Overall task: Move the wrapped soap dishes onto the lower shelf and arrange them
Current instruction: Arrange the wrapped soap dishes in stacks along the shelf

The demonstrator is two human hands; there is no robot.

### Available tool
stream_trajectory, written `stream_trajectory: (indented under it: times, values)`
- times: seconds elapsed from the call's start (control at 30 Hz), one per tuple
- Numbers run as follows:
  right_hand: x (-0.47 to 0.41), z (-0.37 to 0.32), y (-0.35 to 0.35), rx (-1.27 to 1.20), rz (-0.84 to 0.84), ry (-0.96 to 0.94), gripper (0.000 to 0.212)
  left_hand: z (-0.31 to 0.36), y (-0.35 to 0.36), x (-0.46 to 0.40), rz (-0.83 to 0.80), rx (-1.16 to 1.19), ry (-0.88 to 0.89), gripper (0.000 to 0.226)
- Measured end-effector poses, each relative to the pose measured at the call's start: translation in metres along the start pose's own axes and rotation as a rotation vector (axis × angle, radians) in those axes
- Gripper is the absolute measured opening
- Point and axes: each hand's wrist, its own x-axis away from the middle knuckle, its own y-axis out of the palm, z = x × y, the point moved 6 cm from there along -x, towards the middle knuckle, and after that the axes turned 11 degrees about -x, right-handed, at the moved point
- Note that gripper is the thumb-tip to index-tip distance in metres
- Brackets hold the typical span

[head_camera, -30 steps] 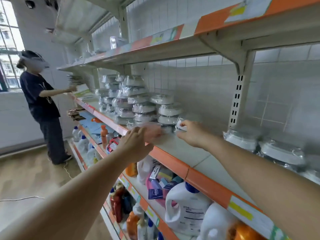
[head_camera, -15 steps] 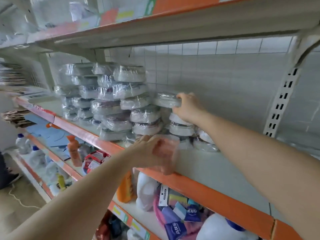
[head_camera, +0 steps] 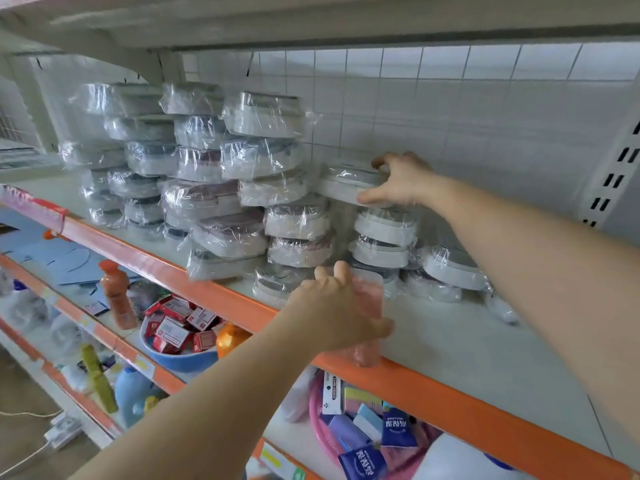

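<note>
The right hand [head_camera: 398, 181] grips a wrapped soap dish [head_camera: 349, 183], thumb under its near edge and fingers curled over the far edge, atop the short stack [head_camera: 382, 242] at the right of the dishes. The left hand [head_camera: 341, 311] holds a clear pinkish piece [head_camera: 369, 306] at the shelf's [head_camera: 450, 344] orange front edge, fingers wrapped round it. More wrapped dishes [head_camera: 194, 168] are piled high to the left.

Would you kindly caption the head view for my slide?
Right hand grips a wrapped soap dish atop a stack; left hand holds a pink item at the shelf edge.
</note>
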Motion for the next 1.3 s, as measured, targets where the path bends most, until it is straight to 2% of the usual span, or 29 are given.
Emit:
stream_trajectory:
  times: [0.1, 0.23, 0.43, 0.57, 0.7, 0.8, 1.03, 1.3]
  values:
    - [0.003, 0.003, -0.002, -0.032, 0.029, 0.012, 0.074, 0.002, -0.002, -0.001, 0.041, 0.004, 0.011, 0.072]
    - [0.007, 0.002, -0.002, -0.016, 0.022, 0.040, 0.090, 0.001, 0.001, 0.000, 0.046, 0.036, 0.012, 0.076]
    - [0.043, 0.001, -0.021, -0.049, 0.223, 0.047, 0.073, -0.004, 0.003, 0.002, 0.067, 0.107, -0.018, 0.073]
    - [0.080, 0.019, -0.035, -0.130, 0.288, 0.067, 0.073, 0.012, -0.007, 0.006, 0.108, 0.147, -0.036, 0.069]
    - [0.120, 0.045, -0.053, -0.194, 0.346, 0.128, 0.071, 0.052, -0.024, 0.009, 0.207, 0.170, 0.046, 0.060]
    - [0.151, 0.066, -0.071, -0.198, 0.373, 0.169, 0.072, 0.087, -0.035, 0.011, 0.273, 0.180, 0.102, 0.066]
    - [0.227, 0.128, -0.134, -0.160, 0.463, 0.270, 0.076, 0.190, -0.041, 0.014, 0.266, 0.225, 0.254, 0.078]
    - [0.315, 0.247, -0.225, -0.092, 0.617, 0.497, 0.079, 0.313, -0.043, 0.017, 0.305, 0.195, 0.389, 0.073]
